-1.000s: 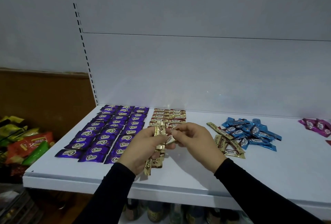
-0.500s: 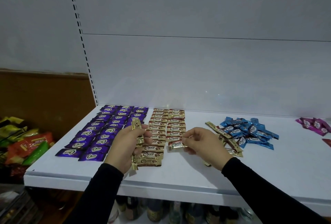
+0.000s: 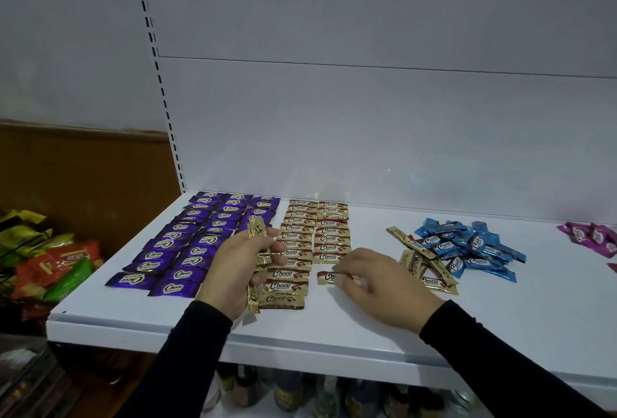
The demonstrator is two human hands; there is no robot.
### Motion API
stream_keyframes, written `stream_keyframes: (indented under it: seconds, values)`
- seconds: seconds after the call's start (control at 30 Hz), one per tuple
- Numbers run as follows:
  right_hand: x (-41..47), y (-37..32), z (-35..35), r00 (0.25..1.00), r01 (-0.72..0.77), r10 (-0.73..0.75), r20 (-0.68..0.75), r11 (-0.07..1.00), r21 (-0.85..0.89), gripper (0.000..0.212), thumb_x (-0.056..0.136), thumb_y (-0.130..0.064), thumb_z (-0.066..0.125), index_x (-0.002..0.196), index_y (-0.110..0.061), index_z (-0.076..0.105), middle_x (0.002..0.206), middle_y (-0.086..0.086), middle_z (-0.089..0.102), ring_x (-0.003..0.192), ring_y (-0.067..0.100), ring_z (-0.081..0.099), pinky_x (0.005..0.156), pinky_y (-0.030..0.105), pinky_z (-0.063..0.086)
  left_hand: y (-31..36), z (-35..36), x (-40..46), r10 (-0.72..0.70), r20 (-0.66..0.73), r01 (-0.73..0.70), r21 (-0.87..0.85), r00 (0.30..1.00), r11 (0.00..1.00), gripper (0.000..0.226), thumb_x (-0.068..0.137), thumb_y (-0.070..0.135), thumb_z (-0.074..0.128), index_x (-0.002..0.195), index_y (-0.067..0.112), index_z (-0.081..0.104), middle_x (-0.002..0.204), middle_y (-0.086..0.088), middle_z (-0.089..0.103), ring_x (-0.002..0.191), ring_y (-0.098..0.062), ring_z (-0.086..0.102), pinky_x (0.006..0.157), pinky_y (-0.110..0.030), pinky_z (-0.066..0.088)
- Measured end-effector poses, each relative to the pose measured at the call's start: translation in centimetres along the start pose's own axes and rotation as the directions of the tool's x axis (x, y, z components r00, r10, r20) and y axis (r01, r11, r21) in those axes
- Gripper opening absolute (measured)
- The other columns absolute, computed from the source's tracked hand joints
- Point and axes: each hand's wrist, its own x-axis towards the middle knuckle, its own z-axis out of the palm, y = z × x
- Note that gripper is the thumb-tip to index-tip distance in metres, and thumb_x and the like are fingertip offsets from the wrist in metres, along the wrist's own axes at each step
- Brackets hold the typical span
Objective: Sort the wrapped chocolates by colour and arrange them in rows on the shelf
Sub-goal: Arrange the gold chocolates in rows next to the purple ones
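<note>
We see our left hand (image 3: 238,264) raised on the left, fingers curled round a bunch of gold chocolates (image 3: 258,250). Our right hand (image 3: 380,279) lies low, palm down, fingertips on a single gold chocolate (image 3: 325,278). Both forearms wear black sleeves.

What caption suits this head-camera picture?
Right hand lays a gold chocolate on the shelf; left hand holds more.

Bare white shelf (image 3: 551,310) along the front edge and between the blue heap (image 3: 467,247) and the pink pile (image 3: 597,239): open passage there. Left half blocked by purple rows (image 3: 187,250) and gold rows (image 3: 300,240), laid close together. Narrow clear strip behind the loose gold heap (image 3: 424,264), up to the back panel (image 3: 367,133). Nothing overhead.
</note>
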Motion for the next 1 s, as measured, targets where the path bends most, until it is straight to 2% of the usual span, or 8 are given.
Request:
stream_keyframes:
  seconds: [0.1, 0.2, 0.33, 0.43, 0.53, 0.63, 0.8, 1.0]
  values:
    - [-0.7, -0.1, 0.6, 0.987, 0.09, -0.073, 0.144, 0.989, -0.114, 0.042, 0.102, -0.046, 0.039, 0.13, -0.022, 0.059, 0.132, -0.005, 0.051, 0.118, 0.017, 0.049, 0.102, 0.033, 0.038, 0.0, 0.1, 0.1, 0.002, -0.007, -0.002, 0.012, 1.0, 1.0, 0.019, 0.1, 0.004, 0.049, 0.107, 0.002, 0.066, 0.073, -0.007, 0.07, 0.058, -0.013, 0.065, 0.033, -0.016, 0.03]
    - [-0.8, -0.2, 0.8, 0.983, 0.088, -0.058, 0.176, 0.982, -0.168, 0.048, 0.103, -0.049, 0.032, 0.135, -0.02, 0.052, 0.137, -0.002, 0.045, 0.122, 0.02, 0.044, 0.103, 0.039, 0.036, 0.0, 0.3, 0.0, 0.005, -0.006, -0.005, 0.017, 1.0, 1.0, 0.019, 0.099, 0.004, 0.049, 0.107, 0.002, 0.066, 0.073, -0.007, 0.07, 0.059, -0.014, 0.065, 0.033, -0.016, 0.03]
    - [-0.5, -0.4, 1.1, 0.978, 0.058, -0.024, 0.209, 0.986, -0.157, 0.054, 0.102, -0.053, 0.029, 0.142, -0.021, 0.045, 0.143, -0.004, 0.038, 0.13, 0.018, 0.035, 0.109, 0.037, 0.029, 0.2, 0.6, -0.1, 0.004, -0.009, -0.003, 0.022, 1.0, 1.0, 0.019, 0.098, 0.004, 0.05, 0.107, 0.003, 0.066, 0.073, -0.007, 0.071, 0.059, -0.013, 0.066, 0.033, -0.016, 0.029]
    - [-0.2, -0.3, 1.4, 0.98, 0.063, -0.034, 0.194, 0.987, -0.146, 0.069, 0.095, -0.064, 0.016, 0.142, -0.023, 0.044, 0.142, -0.004, 0.039, 0.13, 0.017, 0.036, 0.109, 0.035, 0.029, 0.2, 0.6, -0.2, -0.001, -0.011, 0.001, 0.029, 1.0, 1.0, 0.019, 0.098, 0.004, 0.05, 0.107, 0.003, 0.067, 0.075, -0.007, 0.071, 0.06, -0.013, 0.066, 0.033, -0.015, 0.03]
    - [0.0, -0.4, 1.6, 0.981, 0.046, -0.02, 0.194, 0.991, -0.13, 0.068, 0.095, -0.064, 0.018, 0.142, -0.022, 0.044, 0.143, -0.005, 0.039, 0.131, 0.016, 0.034, 0.108, 0.033, 0.027, 0.1, 0.6, -0.2, -0.002, -0.009, 0.002, 0.019, 1.0, 1.0, 0.019, 0.098, 0.005, 0.05, 0.107, 0.003, 0.067, 0.074, -0.007, 0.071, 0.06, -0.013, 0.066, 0.033, -0.015, 0.029]
    - [0.0, -0.6, 1.6, 0.981, 0.046, -0.02, 0.194, 0.991, -0.126, 0.084, 0.085, -0.073, 0.007, 0.14, -0.022, 0.045, 0.142, -0.004, 0.04, 0.13, 0.016, 0.035, 0.107, 0.033, 0.027, 0.0, 0.5, -0.1, -0.004, -0.008, 0.004, 0.01, 1.0, 1.0, 0.018, 0.099, 0.004, 0.05, 0.107, 0.003, 0.066, 0.073, -0.007, 0.07, 0.059, -0.014, 0.065, 0.032, -0.015, 0.029]
    - [0.1, -0.7, 1.6, 0.98, 0.032, -0.003, 0.197, 0.989, -0.143, 0.049, 0.103, -0.053, 0.028, 0.137, -0.023, 0.045, 0.141, -0.006, 0.038, 0.129, 0.016, 0.033, 0.106, 0.032, 0.025, -0.3, 0.4, 0.1, -0.005, 0.0, 0.005, -0.002, 1.0, 1.0, 0.019, 0.098, 0.001, 0.048, 0.108, 0.002, 0.065, 0.073, -0.008, 0.069, 0.057, -0.015, 0.064, 0.031, -0.016, 0.027]
    - [0.1, -0.7, 1.6, 0.991, 0.026, -0.011, 0.136, 0.994, -0.108, 0.05, 0.103, -0.05, 0.032, 0.143, -0.023, 0.043, 0.145, -0.006, 0.037, 0.132, 0.015, 0.033, 0.109, 0.03, 0.026, -0.5, 0.4, -0.2, 0.002, 0.05, -0.003, 0.029, 0.999, 1.0, 0.018, 0.098, 0.001, 0.049, 0.11, 0.0, 0.063, 0.077, -0.01, 0.07, 0.06, -0.017, 0.066, 0.032, -0.016, 0.026]
